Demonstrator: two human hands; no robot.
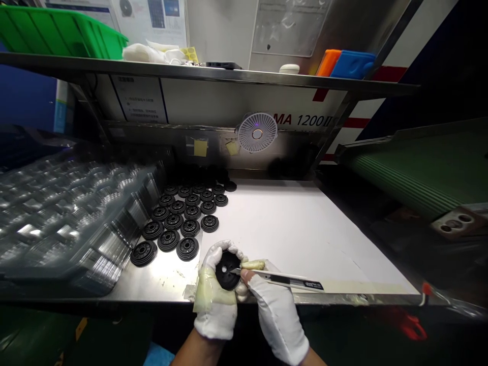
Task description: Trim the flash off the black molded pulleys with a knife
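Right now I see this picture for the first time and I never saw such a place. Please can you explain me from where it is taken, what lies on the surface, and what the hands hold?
This picture comes from a camera worn on a person's head, looking forward and down, so the two gloved hands are the person's own. The left hand holds a black round part. The right hand holds a utility knife, with its tip at the face of that part. On the steel bench lie rows of similar black parts, a white sheet and a stack of clear plastic trays. Behind stands a small fan, and above is a shelf with a green bin.
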